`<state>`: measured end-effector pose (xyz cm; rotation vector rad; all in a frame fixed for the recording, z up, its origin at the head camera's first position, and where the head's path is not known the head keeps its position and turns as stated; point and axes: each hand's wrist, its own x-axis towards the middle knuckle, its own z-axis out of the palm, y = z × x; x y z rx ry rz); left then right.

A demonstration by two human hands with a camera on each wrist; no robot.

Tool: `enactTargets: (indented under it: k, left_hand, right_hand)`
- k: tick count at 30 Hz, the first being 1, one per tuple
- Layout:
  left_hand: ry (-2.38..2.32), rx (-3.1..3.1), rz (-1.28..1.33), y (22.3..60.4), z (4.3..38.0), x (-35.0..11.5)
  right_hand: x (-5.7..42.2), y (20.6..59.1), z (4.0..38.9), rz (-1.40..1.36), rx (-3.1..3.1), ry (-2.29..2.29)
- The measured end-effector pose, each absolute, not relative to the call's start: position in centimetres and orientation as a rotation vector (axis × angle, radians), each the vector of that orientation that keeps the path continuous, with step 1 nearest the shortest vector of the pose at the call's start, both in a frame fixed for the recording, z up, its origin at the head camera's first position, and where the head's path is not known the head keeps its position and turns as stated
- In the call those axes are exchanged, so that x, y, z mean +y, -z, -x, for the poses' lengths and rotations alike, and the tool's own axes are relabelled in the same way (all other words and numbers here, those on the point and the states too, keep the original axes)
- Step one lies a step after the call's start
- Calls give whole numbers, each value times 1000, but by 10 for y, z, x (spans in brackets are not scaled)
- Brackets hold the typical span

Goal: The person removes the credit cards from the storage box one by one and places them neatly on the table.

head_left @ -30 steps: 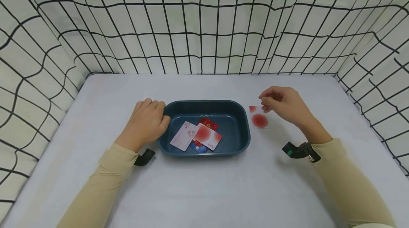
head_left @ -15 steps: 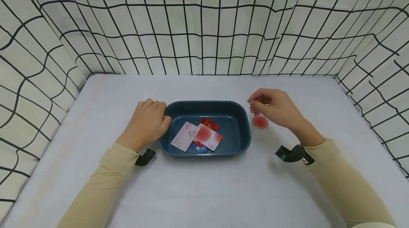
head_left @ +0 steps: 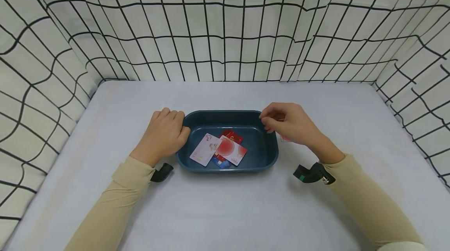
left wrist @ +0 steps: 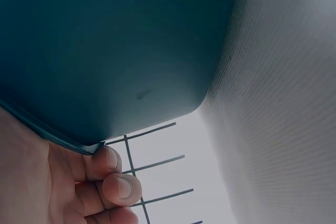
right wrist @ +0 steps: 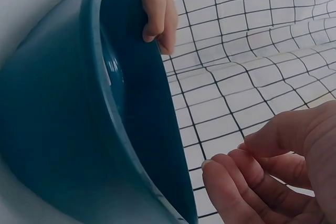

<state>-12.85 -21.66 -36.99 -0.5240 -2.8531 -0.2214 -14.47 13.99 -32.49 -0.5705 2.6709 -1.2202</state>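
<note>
A dark blue rectangular tray (head_left: pixel 226 169) stands on the white surface with several overlapping cards inside. Among them are a pale pink card (head_left: pixel 204 149), a white card with a red circle (head_left: pixel 232 150), a red card (head_left: pixel 234 135) and a blue one (head_left: pixel 222 162). My left hand (head_left: pixel 163 135) grips the tray's left rim; its fingers curl against the rim in the left wrist view. Over the tray's right rim hovers my right hand (head_left: pixel 288 122), fingers loosely bent, nothing visible between them in the right wrist view. Beneath it, another card (head_left: pixel 285 139) lies mostly hidden.
Black grid netting (head_left: pixel 225 40) over pale walls encloses the table (head_left: pixel 225 212) at the back and both sides. A black wrist strap device (head_left: pixel 313 173) sits on the right wrist, another (head_left: pixel 161 173) on the left.
My right hand has moved left and slightly nearer, from above the card beside the tray to the tray's right rim. My left hand keeps its grip; the cards in the tray stay put.
</note>
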Motion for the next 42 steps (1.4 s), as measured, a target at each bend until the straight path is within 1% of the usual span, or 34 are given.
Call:
enactTargets:
  k: [42]
  left_hand:
    - [226,-2870,517,369,130,-216]
  right_hand:
    - [97,345,143,688,2507,1274]
